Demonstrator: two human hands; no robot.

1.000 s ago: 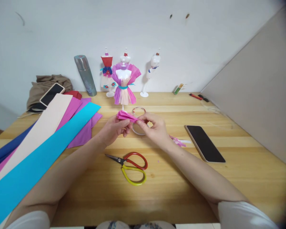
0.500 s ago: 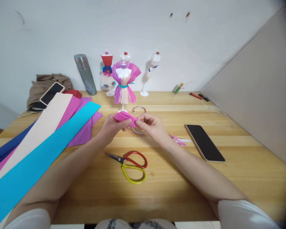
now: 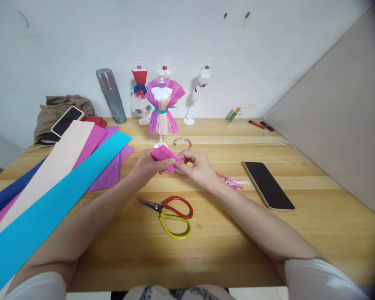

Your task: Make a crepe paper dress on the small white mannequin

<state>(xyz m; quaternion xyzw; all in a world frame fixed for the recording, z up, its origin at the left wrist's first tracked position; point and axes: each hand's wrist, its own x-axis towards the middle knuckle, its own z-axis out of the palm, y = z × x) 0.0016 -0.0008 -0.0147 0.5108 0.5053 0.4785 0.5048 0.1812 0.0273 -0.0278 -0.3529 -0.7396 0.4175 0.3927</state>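
At the left, a blue strip (image 3: pixel 62 180) lies over a cream strip (image 3: pixel 61 156), with a purple sheet (image 3: pixel 108 177) partly beneath; all are outside either grip. The left hand (image 3: pixel 145 167) is nearly closed, thumb on top and fingers below, pinching a pink piece (image 3: pixel 162 156); the piece is held above the table (image 3: pixel 225 254), in front of the base of a dressed mannequin (image 3: pixel 161 112), and it appears folded, its material not determinable as paper or cloth. Scissors (image 3: pixel 156 207) lie nearer the person, red and yellow handles apart, untouched. The right hand (image 3: pixel 198 168) is drawn to a pinch at the right end of the same piece, thumb and forefinger together, the other fingers curled; a ring (image 3: pixel 190 144) lies just beyond it, and pink scraps (image 3: pixel 230 181) and a phone (image 3: pixel 268 185) lie further right.

Step in hand, as judged: folding or shaping of the pink piece between both hands; the exact fold is hidden by the fingers. A next move in this work would call for a steady left pinch, layers kept aligned, and light pressure along the crease from the right fingertips; slack in either grip could let the layers slip, and a hard pull could distort them.
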